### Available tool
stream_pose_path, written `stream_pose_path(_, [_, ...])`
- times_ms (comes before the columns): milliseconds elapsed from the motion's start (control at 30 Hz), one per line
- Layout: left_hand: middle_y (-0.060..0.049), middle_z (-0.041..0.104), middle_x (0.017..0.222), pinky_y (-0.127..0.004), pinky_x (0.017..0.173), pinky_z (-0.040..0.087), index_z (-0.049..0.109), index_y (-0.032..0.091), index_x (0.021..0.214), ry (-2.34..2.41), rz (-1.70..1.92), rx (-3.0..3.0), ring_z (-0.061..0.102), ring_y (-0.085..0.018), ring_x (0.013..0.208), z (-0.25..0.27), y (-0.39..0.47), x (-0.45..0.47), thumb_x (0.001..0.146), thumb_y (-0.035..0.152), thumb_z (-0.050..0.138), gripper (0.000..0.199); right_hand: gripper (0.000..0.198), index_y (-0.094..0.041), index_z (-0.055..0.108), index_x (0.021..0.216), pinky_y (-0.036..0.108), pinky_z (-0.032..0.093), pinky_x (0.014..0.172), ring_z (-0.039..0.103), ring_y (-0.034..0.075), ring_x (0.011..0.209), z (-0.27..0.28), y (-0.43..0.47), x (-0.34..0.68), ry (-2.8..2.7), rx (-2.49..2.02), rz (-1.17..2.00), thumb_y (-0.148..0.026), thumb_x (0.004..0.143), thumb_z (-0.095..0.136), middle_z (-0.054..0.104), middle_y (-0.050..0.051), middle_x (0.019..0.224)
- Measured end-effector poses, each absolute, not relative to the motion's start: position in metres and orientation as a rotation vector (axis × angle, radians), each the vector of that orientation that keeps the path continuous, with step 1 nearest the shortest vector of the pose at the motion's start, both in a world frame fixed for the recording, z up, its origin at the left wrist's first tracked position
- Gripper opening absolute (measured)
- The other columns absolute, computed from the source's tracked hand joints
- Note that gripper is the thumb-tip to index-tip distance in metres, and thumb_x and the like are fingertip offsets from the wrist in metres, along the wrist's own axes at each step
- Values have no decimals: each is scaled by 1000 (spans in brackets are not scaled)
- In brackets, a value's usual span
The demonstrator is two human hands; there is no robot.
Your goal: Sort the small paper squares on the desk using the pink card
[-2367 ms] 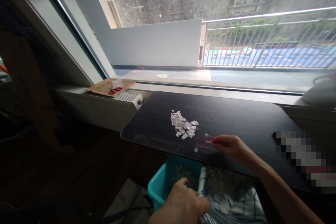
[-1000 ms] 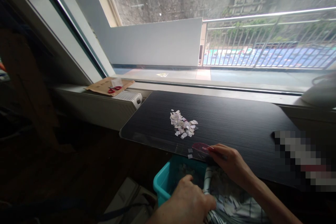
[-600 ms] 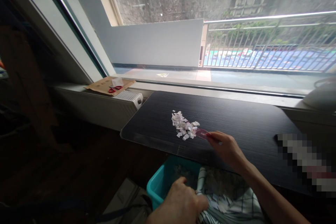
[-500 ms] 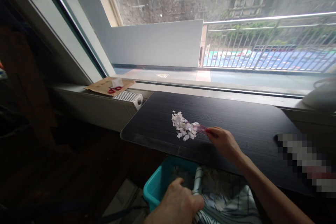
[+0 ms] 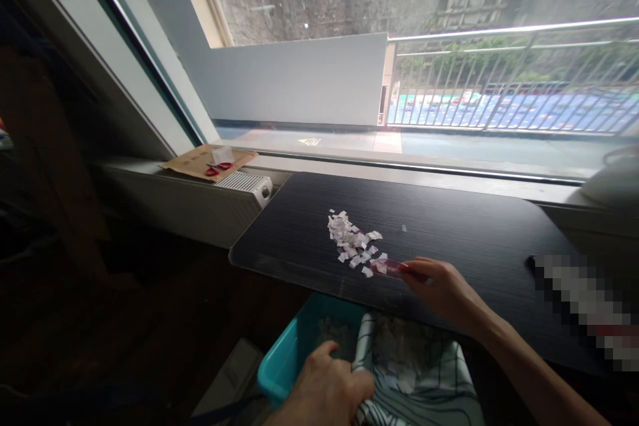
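A loose heap of small white paper pieces (image 5: 344, 231) lies on the dark tabletop (image 5: 439, 213). My right hand (image 5: 434, 279) pinches a thin, see-through pink strip (image 5: 392, 267), whose exact kind I cannot make out. The strip's far end touches the paper pieces at the heap's near right. Below the table edge, my left hand (image 5: 327, 383) is closed over the adjoining rims of a turquoise plastic bin (image 5: 284, 353) and a checked fabric bag (image 5: 444, 379). Pale scraps show inside both containers. The fingertips of the left hand are partly hidden.
Red-handled scissors (image 5: 218, 168) rest on a brown envelope (image 5: 184, 163) on the windowsill at left, beside a white radiator (image 5: 249, 186). A blurred-out object (image 5: 574, 299) is on the table's right. The large window (image 5: 299, 86) stands behind the table.
My right hand has moved toward me and slightly right with the pink strip, drawing some paper pieces nearer the table edge. The bin, bag and left hand appear slightly further left.
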State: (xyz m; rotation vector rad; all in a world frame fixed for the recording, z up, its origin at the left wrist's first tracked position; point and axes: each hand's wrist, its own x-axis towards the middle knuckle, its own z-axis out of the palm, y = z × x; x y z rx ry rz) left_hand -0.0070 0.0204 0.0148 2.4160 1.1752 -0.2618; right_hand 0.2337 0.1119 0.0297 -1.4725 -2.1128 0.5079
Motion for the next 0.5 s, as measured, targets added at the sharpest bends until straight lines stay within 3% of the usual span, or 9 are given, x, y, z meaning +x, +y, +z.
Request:
stream_pose_path(267, [-1,71,72,-36,99,39,67,22,80,1111,-347,2502,67,-17,69,23,23,2,77,31,68,10,29,-20,76,84,24,42,53,60,15,56,30,109,267,-1995,-1643,360,-37,86,52,71,1,67])
stream_pose_path(500, [-3,71,73,-43,97,41,68,22,83,1025,-436,2573,68,-19,66,9,21,11,81,38,64,16,32,-19,77,95,28,46,61,67,21,69,26,172,282,-1752,-1726,180,-35,84,51,76,6,81])
